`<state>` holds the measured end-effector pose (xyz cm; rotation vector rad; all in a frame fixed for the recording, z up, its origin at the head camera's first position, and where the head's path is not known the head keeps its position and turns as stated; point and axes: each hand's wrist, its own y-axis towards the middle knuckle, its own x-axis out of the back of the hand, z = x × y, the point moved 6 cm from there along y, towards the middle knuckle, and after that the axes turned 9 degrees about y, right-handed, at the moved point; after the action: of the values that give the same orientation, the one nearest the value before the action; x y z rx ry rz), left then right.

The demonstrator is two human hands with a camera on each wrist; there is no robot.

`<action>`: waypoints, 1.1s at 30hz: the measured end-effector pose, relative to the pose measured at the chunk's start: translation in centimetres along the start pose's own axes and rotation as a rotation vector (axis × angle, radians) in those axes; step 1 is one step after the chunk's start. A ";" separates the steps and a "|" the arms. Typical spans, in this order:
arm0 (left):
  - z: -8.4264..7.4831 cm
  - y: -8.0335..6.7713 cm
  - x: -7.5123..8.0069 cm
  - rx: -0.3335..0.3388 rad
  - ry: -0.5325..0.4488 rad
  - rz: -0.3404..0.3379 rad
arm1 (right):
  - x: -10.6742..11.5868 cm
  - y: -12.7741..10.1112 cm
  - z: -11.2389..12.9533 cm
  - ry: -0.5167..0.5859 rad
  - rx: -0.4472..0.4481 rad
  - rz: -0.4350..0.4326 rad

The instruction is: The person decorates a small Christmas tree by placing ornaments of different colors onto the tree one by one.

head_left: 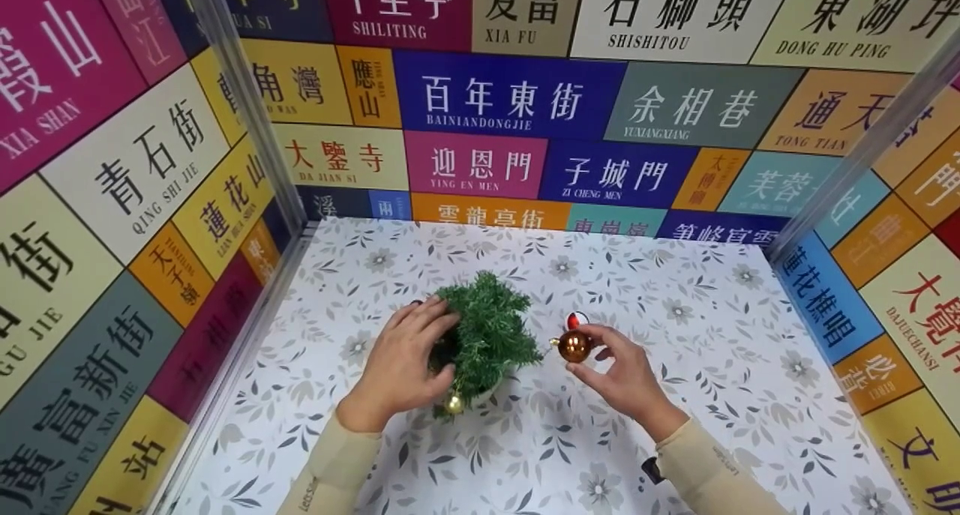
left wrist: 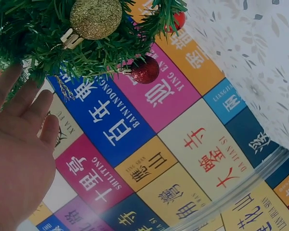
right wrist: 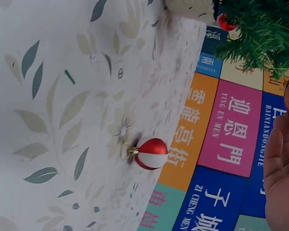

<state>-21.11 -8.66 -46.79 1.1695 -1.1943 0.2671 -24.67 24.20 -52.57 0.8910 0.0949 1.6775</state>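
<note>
Holding: the right hand (head_left: 626,372) pinches a copper-brown ball (head_left: 575,346) between thumb and fingertips, its gold cap turned toward the small tree (head_left: 486,335).
Ball's place: lifted off the table, just to the right of the tree's branches, close to them; whether it touches them cannot be told.
Left hand (head_left: 405,365): laid against the left side of the tree, fingers long and nearly straight among the needles, thumb down near the tree's foot; in the left wrist view the fingers (left wrist: 24,103) spread flat under the green twigs.
Tree: a small green artificial fir standing upright near the middle of the table (head_left: 675,440), between the two hands.
Already on the tree: a glittery gold ball (left wrist: 95,18) hanging low on the near side, a glittery red ball (left wrist: 144,70) beneath a branch, and another red one (left wrist: 178,20) partly hidden in the needles.
Loose on the table: a red and white ball (right wrist: 151,153) with a gold cap, lying on its side behind the right hand and apart from the tree.
Table cover: white sheet printed with grey leaves and flowers.
Walls: bright panels (head_left: 510,95) in many colours with Chinese characters and Latin lettering on three sides, joined by metal corner posts (head_left: 247,110).
Sleeves: both arms wear pale beige cuffs (head_left: 330,462).
</note>
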 end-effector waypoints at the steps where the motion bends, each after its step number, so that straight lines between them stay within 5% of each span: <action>1: 0.0 0.0 0.0 0.002 -0.004 0.005 | -0.1 0.0 0.2 0.007 0.007 0.000; 11: -0.4 -0.1 0.2 0.019 0.009 0.011 | -0.9 0.2 2.7 0.072 0.070 0.019; 22: -2.3 0.2 2.0 -0.068 -0.013 -0.151 | -1.4 0.6 8.4 0.139 0.134 0.038; 33: -5.2 1.1 2.5 -0.127 -0.001 -0.176 | -2.1 0.6 10.1 0.225 0.151 0.047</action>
<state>-17.84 -4.95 -43.66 1.1555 -1.0855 0.0565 -19.06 18.32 -46.23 0.8178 0.3593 1.8283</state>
